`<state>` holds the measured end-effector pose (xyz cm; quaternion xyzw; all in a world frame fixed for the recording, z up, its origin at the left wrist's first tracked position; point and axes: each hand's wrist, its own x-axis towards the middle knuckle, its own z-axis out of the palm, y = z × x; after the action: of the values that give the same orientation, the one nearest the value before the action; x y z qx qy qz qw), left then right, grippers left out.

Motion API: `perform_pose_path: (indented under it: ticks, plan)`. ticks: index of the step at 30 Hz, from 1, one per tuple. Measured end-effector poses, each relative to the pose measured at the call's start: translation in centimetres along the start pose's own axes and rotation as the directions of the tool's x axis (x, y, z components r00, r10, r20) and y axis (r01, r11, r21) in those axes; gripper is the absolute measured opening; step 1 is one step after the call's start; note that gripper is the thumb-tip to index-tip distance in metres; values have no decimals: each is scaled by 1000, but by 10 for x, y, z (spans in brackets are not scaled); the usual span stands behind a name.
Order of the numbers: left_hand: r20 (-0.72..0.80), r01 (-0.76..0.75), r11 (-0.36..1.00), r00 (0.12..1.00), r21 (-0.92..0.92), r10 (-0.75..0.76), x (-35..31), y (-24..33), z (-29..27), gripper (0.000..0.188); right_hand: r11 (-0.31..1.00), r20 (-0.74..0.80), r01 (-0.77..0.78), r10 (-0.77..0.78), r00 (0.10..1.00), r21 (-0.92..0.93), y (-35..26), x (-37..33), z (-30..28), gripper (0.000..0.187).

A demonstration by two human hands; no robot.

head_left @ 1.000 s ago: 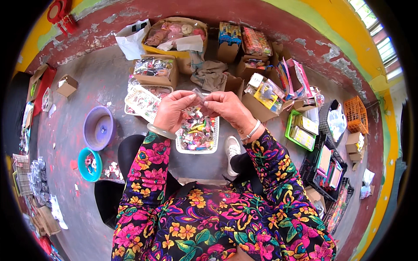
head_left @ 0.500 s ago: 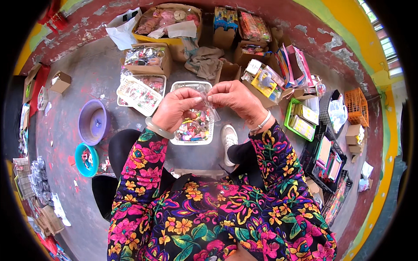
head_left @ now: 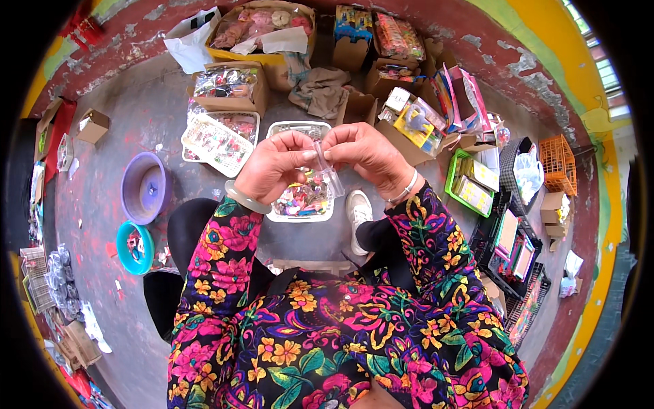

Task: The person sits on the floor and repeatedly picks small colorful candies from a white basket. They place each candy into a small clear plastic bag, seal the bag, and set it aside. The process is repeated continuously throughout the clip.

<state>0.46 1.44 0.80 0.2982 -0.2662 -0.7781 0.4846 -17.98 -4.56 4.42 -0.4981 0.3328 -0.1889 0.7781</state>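
Between my two hands is a small clear plastic bag, hanging down from the fingertips. My left hand pinches its top edge from the left between thumb and fingers. My right hand grips the same edge from the right, its fingertips close to the left thumb. Whether anything lies inside the bag is too small to tell. Below the hands, a white plastic basket on the floor holds many small colourful pieces, partly covered by my hands.
Left of me stand a purple basin and a teal basin. White trays and cardboard boxes of packed goods line the far side. A green basket, a black crate and an orange crate are at right.
The clear bag shows more plainly below my fingers and hangs slightly lower. Both hands keep their pinch, with only a slight shift.
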Motion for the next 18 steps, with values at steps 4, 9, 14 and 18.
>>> perform_pose_path:
  ticks: [4, 9, 14, 18]
  plan:
    - [36, -5, 994, 999, -109, 9, 0, -4, 1, 7, 989, 44, -19, 12, 999, 144, 6, 1, 2, 8]
    - [-23, -45, 999, 999, -21, 44, 0, -5, 1, 7, 998, 36, -60, 60, 998, 3, 7, 5, -2, 6]
    - [-41, -120, 992, 992, 43, 122, 1, -6, 0, 6, 988, -11, -17, 15, 1000, -156, 0, 5, -2, 7]
    - [-74, -167, 982, 982, 89, 174, 2, -6, 0, 5, 955, -63, 14, -34, 997, -296, -7, 3, 2, 12]
